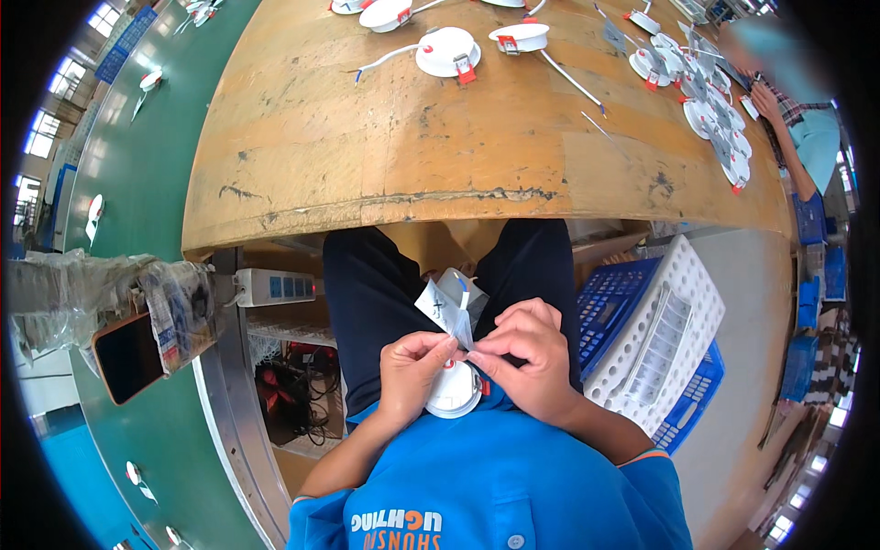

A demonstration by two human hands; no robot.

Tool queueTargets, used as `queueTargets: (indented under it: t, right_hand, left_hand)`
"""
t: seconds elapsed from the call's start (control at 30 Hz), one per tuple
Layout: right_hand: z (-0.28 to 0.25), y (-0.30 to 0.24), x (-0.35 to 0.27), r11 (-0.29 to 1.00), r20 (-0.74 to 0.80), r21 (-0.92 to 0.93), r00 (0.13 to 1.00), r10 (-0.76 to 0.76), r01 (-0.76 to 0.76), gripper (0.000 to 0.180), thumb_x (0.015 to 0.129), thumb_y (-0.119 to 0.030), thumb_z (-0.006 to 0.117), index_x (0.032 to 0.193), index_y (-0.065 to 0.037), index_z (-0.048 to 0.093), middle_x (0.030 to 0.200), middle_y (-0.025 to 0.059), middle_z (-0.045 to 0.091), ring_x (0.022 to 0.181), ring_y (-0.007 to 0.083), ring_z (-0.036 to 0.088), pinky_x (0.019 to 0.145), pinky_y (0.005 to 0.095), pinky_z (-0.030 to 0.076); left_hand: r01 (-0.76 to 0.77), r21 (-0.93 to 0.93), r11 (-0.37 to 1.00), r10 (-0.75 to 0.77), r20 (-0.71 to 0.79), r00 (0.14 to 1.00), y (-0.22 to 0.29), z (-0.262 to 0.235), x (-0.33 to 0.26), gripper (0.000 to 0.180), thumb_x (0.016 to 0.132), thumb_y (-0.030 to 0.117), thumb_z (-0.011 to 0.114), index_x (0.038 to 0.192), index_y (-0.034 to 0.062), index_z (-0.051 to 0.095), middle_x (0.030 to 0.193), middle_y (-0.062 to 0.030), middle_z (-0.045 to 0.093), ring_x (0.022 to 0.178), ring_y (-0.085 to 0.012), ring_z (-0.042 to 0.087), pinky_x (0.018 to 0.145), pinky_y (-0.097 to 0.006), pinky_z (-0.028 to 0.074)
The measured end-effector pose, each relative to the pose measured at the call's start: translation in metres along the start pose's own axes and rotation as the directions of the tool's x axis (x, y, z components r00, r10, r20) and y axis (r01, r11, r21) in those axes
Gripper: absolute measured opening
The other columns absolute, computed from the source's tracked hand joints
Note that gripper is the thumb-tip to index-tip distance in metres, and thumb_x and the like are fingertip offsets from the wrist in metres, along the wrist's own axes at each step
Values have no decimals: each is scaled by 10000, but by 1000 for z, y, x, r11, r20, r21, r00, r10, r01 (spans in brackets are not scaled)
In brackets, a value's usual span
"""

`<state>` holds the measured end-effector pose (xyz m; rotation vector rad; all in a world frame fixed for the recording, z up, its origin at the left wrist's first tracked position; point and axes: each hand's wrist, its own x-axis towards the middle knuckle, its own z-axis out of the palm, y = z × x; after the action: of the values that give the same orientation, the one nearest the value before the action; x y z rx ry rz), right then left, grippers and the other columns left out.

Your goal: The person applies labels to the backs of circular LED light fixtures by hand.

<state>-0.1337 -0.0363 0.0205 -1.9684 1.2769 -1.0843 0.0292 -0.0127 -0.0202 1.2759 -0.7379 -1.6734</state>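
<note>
Head view: a seated person in a blue shirt (pixel 500 495) works over the lap, both hands drawn together just below a wooden bench (pixel 385 137). Left hand (pixel 414 365) and right hand (pixel 529 362) meet at the fingertips, each pinching a small clear bag (pixel 446 307) that rises just above the thumbs — the fingers are closed on its lower edge, the left from one side, the right from the other. Directly under the fingertips, partly hidden by both hands, sits a round white lamp (pixel 456 392) with a red clip at its right side, resting against the shirt between the wrists. Whether the bag touches the lamp cannot be told.

Beyond the fingers, across the bench top, lie more white round lamps (pixel 446 50) with red clips and trailing wires, well apart from the hands. Further right of the right hand's knuckles a white perforated tray (pixel 683 302) rests on blue crates (pixel 610 307). Left of the left hand's fingers, under the bench edge, a white power strip (pixel 275 286) is fixed to the frame — and further left a phone (pixel 128 356) lies beside a bundle of clear bags (pixel 82 293) at the edge of a green conveyor (pixel 151 183). At the far right end of the bench another person's hand (pixel 765 96) reaches toward a cluster of lamps.
</note>
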Motion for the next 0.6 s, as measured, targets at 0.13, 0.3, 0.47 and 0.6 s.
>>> queueTargets:
  t: [0.13,0.3,0.47,0.6]
  right_hand:
    - [8,-8,-4,997,10,-76,1000,-22,23,159,560,-66,731,649,-102,605,677,-15,570,752,178,508,755,327,295]
    - [13,-10,-7,997,2,-65,999,-42,42,162,558,-53,725,636,-104,591,678,-18,568,724,176,510,747,324,292]
    - [10,-29,0,993,74,96,994,-83,76,156,567,-59,726,649,-85,597,686,0,570,716,177,520,723,301,309]
    - [11,-20,9,820,190,563,982,-10,-100,118,630,-27,688,707,-68,608,718,20,559,760,191,529,735,337,379]
  left_hand:
    - [-122,19,992,123,-96,988,-14,5,4,71,788,41,583,798,-25,609,678,-46,615,612,-46,525,569,-180,423]
    - [-117,72,991,125,-119,985,-29,-4,6,71,793,32,565,767,-21,605,677,-53,608,594,-56,529,549,-188,426]
    - [153,-203,967,-190,-176,966,-21,-3,14,91,809,29,534,769,-32,588,683,-71,608,617,-63,538,557,-202,440]
    - [5,-2,1000,-5,-15,1000,-7,10,7,151,823,68,537,871,-64,591,755,-80,614,644,-90,562,585,-218,460]
